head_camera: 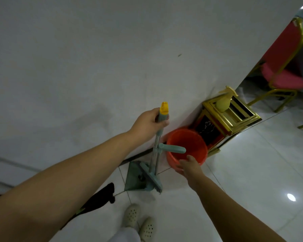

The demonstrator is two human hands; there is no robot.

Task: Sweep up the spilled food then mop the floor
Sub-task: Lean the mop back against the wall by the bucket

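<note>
Broom handle (157, 135) stands nearly upright against the white wall (94, 49), its grey-green sleeve and yellow cap (164, 107) at the top, and the left hand (148, 124) wraps that sleeve just under the cap, fingers and thumb curled round it as the grip. From that grip the shaft runs down toward six o'clock to the broom head (151, 179), which sits in the teal dustpan (134, 179) on the tiled floor (252, 172) at the foot of the wall. A short teal side handle (172, 148) juts from the shaft toward three o'clock and crosses the mouth of the orange bucket (187, 147).

The bucket stands on the floor just beside the broom, at about four o'clock from the left hand. The right hand (189, 165) is on the bucket's near rim at six o'clock: the thumb lies over the edge inside, the fingers curl under the outer wall, so this grip pinches the rim.

Beyond the bucket, at one o'clock from it and touching or nearly so, stands a gold-framed stand (229, 117) with a yellow spray bottle (224, 100) on top. A red chair (285, 63) with a gold frame stands well apart at two o'clock. A dark long-handled object (101, 196) lies on the floor at seven o'clock from the dustpan; what it is cannot be told. Two pale perforated shoes (140, 219) stand at the bottom.
</note>
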